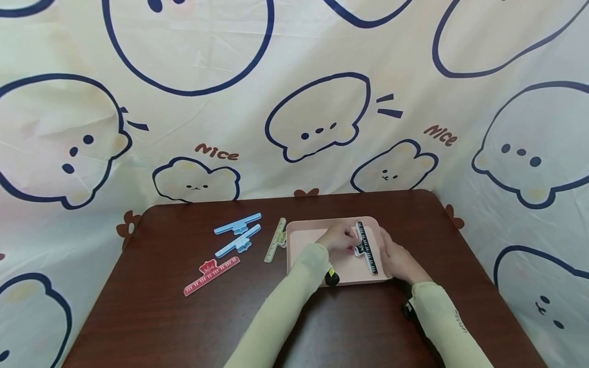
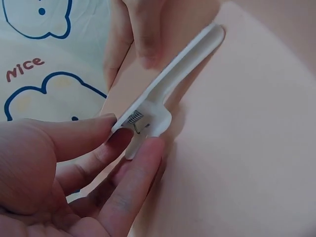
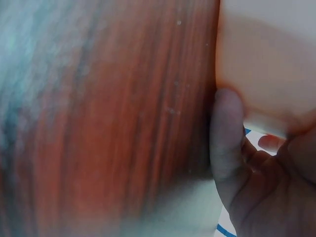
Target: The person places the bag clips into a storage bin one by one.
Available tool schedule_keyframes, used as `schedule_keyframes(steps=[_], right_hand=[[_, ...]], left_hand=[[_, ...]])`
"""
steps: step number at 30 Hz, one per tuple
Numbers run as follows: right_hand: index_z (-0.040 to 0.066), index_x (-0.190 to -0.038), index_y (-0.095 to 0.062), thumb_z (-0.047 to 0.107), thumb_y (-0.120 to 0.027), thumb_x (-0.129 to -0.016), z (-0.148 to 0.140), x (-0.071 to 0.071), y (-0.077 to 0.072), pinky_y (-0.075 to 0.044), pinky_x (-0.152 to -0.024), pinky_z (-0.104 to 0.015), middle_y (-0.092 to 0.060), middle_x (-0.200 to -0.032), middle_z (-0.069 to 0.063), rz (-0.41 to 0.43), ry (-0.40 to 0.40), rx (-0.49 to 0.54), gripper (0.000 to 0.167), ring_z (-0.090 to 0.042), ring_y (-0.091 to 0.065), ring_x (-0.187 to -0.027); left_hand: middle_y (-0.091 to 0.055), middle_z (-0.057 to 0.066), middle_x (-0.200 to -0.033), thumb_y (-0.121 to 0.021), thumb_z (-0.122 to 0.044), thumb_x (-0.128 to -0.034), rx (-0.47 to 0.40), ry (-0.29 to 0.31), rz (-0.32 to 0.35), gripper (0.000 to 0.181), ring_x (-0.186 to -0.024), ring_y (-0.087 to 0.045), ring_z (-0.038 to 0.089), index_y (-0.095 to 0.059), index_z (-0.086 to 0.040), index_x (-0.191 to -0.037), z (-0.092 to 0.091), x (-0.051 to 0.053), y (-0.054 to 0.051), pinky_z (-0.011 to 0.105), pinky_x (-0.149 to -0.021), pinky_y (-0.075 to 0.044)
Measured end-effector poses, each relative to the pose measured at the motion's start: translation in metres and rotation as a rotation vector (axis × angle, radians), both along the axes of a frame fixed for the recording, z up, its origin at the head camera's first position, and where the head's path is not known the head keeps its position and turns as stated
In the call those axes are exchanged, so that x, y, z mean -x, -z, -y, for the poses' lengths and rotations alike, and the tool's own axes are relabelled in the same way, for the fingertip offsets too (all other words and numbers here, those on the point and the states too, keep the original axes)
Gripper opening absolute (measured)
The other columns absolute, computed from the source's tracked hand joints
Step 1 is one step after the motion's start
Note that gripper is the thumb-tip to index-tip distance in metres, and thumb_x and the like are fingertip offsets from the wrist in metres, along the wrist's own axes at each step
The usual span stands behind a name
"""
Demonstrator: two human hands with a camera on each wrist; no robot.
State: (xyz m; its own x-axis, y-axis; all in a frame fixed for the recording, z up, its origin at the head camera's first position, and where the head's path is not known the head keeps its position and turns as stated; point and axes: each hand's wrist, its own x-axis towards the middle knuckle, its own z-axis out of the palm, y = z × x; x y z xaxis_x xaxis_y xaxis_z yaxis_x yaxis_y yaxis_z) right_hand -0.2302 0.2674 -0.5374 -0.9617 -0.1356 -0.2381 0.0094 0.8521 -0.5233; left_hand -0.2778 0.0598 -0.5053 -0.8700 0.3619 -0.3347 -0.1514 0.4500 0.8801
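Observation:
A black-and-white ruler-like clip (image 1: 366, 248) is over the right part of the pink tray (image 1: 310, 225). My left hand (image 1: 339, 238) pinches it at its middle; in the left wrist view the fingers of the left hand (image 2: 98, 168) grip the clip's white underside (image 2: 160, 116), where a small spring shows. At the tray's right edge my right hand (image 1: 405, 261) holds the rim. In the right wrist view the thumb of the right hand (image 3: 229, 143) lies along the tray's side (image 3: 266, 64), and the other fingers are partly hidden.
On the brown table (image 1: 184, 332), left of the tray, lie two blue clips (image 1: 238, 224), a red clip (image 1: 211, 276) and a green clip (image 1: 276, 240), the green one close against the tray's left edge. A patterned cloth (image 1: 207, 122) hangs behind and beside the table.

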Motion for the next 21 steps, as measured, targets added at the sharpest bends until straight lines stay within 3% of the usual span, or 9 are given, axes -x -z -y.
schedule_keyframes(steps=[9,16,21], right_hand=[[0.012,-0.167,0.000,0.026,-0.030,-0.113,-0.0004,-0.0007,-0.0032,-0.041,-0.112,-0.063,-0.044,-0.155,-0.030,-0.004,0.010,-0.001,0.063,-0.037,-0.056,-0.127],[0.015,-0.167,0.001,0.025,-0.030,-0.113,-0.0018,-0.0021,-0.0028,-0.038,-0.114,-0.065,-0.042,-0.156,-0.029,0.004,0.021,0.014,0.063,-0.040,-0.053,-0.134],[0.017,-0.167,-0.001,0.026,-0.032,-0.113,0.0005,-0.0011,0.0019,-0.042,-0.110,-0.063,-0.047,-0.151,-0.031,-0.001,0.025,0.006,0.063,-0.040,-0.057,-0.127]], left_hand=[[-0.071,0.002,-0.084,-0.077,-0.019,-0.0952,0.077,0.018,0.005,0.015,-0.077,-0.066,0.014,-0.076,-0.004,-0.089,0.0001,0.0043,0.0012,0.022,-0.070,-0.057],[-0.069,0.001,-0.084,-0.077,-0.018,-0.0953,0.063,0.029,0.013,0.015,-0.076,-0.063,0.011,-0.075,-0.005,-0.089,-0.0011,0.0067,0.0047,0.021,-0.069,-0.057],[-0.068,0.001,-0.084,-0.076,-0.018,-0.0956,0.096,0.036,0.010,0.013,-0.076,-0.063,0.012,-0.075,-0.006,-0.090,0.0001,0.0058,0.0060,0.021,-0.069,-0.057]])
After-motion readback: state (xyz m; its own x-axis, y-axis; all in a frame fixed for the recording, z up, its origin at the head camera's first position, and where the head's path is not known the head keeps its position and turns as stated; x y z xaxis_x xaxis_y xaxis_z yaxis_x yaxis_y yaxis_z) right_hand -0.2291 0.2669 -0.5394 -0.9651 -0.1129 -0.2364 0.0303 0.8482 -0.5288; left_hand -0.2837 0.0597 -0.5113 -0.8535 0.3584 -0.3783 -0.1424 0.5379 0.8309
